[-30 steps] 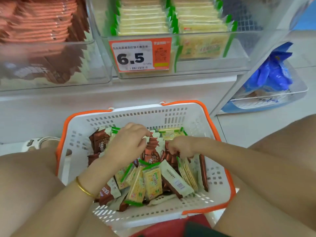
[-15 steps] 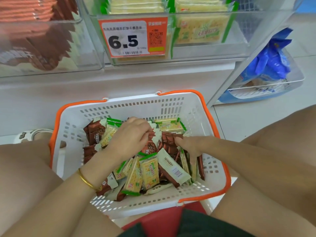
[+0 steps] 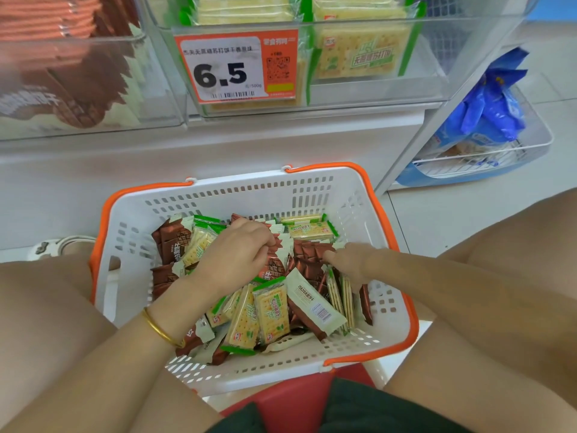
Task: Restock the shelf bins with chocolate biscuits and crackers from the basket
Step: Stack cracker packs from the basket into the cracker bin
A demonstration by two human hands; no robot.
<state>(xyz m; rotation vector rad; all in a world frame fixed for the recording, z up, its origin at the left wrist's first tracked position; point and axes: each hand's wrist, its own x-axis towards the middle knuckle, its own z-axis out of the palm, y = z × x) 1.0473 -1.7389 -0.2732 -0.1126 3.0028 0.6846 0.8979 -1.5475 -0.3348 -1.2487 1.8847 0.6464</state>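
One white basket (image 3: pixel 249 195) with two orange handles. Two hands reach into it, one left hand (image 3: pixel 231 260) and one right hand (image 3: pixel 349 260). It holds two kinds of packets: brown chocolate biscuits (image 3: pixel 307 270) and green-edged crackers (image 3: pixel 271 307). At least six of each show; the overlapping heap hides the exact count. Above are two clear bins, a left bin (image 3: pixel 156 89) and a right bin (image 3: pixel 421 73). One orange price tag (image 3: pixel 234 68). One gold bracelet (image 3: pixel 159 329). One wire tray (image 3: pixel 530 145) with several blue packets (image 3: pixel 493 101).
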